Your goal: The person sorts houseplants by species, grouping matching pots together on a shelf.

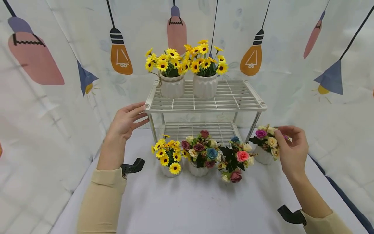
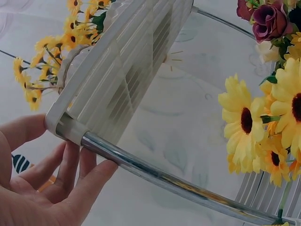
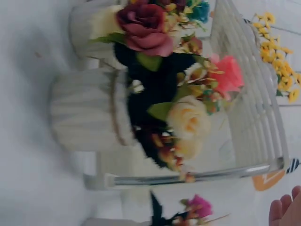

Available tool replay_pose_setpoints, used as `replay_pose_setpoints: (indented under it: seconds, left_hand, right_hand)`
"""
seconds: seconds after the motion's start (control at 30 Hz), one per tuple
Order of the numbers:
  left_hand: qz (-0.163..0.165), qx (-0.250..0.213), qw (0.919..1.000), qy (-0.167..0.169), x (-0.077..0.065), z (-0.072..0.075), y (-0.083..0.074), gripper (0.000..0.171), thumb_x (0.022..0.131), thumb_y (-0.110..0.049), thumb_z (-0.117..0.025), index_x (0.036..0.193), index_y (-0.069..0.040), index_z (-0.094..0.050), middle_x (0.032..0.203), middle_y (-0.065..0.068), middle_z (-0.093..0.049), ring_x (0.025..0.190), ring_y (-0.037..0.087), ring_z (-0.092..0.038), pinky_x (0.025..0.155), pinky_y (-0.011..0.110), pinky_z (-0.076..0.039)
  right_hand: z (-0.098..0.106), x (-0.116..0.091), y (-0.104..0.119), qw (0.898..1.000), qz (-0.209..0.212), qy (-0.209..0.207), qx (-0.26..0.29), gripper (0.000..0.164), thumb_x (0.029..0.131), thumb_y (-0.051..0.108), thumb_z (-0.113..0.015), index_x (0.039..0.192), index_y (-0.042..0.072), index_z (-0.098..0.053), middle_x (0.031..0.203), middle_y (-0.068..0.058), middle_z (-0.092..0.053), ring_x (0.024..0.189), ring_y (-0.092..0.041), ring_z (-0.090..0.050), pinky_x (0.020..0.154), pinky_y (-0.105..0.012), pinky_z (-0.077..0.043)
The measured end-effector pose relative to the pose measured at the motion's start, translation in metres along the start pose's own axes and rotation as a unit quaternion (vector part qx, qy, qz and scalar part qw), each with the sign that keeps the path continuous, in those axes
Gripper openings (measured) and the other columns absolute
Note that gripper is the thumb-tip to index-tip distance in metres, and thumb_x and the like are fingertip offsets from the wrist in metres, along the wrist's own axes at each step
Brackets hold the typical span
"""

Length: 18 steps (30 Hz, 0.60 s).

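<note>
At the front left corner of the white two-tier wire rack (image 1: 204,104), my left hand (image 1: 125,122) holds the corner and the top of its metal leg (image 2: 155,169) between its fingertips. My right hand (image 1: 293,149) hovers with bent, loose fingers beside a pot of purple and cream roses (image 1: 270,143). The right wrist view shows the fingers (image 3: 282,207) apart from those flowers. Two white pots of yellow sunflowers (image 1: 172,85) (image 1: 205,85) stand on the top tier.
Before the rack on the white table (image 1: 187,208) stand a pot of sunflowers (image 1: 169,156), a pot of mixed roses (image 1: 200,152), and a pot with pink and dark red roses (image 1: 238,159). A patterned cloth (image 1: 117,91) hangs behind and at the sides.
</note>
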State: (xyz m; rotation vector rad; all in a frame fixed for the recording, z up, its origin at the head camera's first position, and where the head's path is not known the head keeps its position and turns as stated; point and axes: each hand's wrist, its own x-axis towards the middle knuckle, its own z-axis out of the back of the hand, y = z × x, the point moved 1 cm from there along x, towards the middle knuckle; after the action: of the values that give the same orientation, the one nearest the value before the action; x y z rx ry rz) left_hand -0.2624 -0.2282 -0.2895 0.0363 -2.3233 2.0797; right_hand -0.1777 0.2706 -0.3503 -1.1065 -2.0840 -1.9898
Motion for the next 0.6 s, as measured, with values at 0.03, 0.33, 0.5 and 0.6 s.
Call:
replay_pose_setpoints:
  seconds: [0.03,0.33,0.5,0.6]
  left_hand:
    - [0.0,0.0,1.0,0.0,0.0,0.0,0.0,0.06,0.099,-0.026,-0.073,0.148,0.0,-0.052,0.117,-0.001,-0.068,0.11,0.019,-0.063,0.088,0.029,-0.059]
    - [-0.005,0.002,1.0,-0.007,0.001,-0.001,-0.001,0.059,0.099,-0.027,-0.073,0.148,-0.001,-0.053,0.12,0.002,-0.067,0.113,0.021,-0.062,0.088,0.029,-0.059]
    - [0.001,0.007,1.0,-0.007,0.0,-0.002,0.0,0.059,0.099,-0.028,-0.073,0.148,-0.002,-0.053,0.125,0.005,-0.065,0.114,0.022,-0.062,0.093,0.033,-0.057]
    - [0.003,0.009,0.9999,-0.011,0.0,-0.003,0.001,0.059,0.099,-0.029,-0.073,0.148,-0.002,-0.053,0.123,0.004,-0.066,0.114,0.021,-0.062,0.095,0.034,-0.056]
  right_hand:
    - [0.004,-0.005,-0.004,1.0,-0.007,-0.011,0.006,0.024,0.096,-0.002,-0.071,0.118,-0.002,-0.06,0.112,-0.01,-0.062,0.107,-0.018,-0.057,0.084,-0.018,-0.046]
    - [0.036,-0.041,-0.038,0.987,-0.105,-0.122,0.013,0.027,0.099,-0.004,-0.064,0.118,0.01,-0.05,0.114,-0.007,-0.054,0.103,-0.015,-0.054,0.074,-0.012,-0.052]
    - [0.049,-0.055,-0.056,0.971,-0.185,-0.15,-0.024,0.038,0.096,-0.009,-0.059,0.119,0.018,-0.045,0.116,0.0,-0.047,0.102,-0.01,-0.051,0.071,-0.009,-0.047]
    - [0.054,-0.059,-0.069,0.961,-0.231,-0.148,-0.041,0.041,0.095,-0.006,-0.063,0.119,0.022,-0.044,0.116,0.004,-0.045,0.103,-0.006,-0.05,0.071,-0.009,-0.046]
